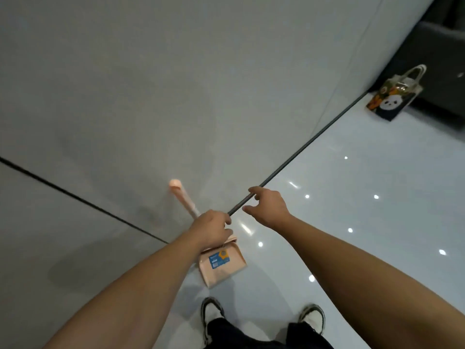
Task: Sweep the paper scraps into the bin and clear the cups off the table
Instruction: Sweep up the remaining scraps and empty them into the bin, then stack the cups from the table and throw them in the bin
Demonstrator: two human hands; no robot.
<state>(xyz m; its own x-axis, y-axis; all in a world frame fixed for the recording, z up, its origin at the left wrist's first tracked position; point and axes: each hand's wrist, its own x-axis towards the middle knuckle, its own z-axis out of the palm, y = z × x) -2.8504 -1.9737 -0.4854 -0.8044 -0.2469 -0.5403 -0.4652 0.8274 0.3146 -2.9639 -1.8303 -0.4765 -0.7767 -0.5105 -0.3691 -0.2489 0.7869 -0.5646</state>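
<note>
A pink long-handled dustpan set stands on the glossy floor against a grey wall. Its handle (185,200) rises toward me, and its pink pan (222,267) with a blue label rests on the floor by my feet. My left hand (212,229) grips the handle low down. My right hand (268,206) hovers just to the right with fingers spread and holds nothing. No paper scraps, cups or bin are in view.
A grey wall (151,84) fills the left and top, with a dark baseboard line (302,152). A panda-print tote bag (392,94) stands on the floor at the upper right beside dark furniture (442,59). My shoes (312,318) show at the bottom.
</note>
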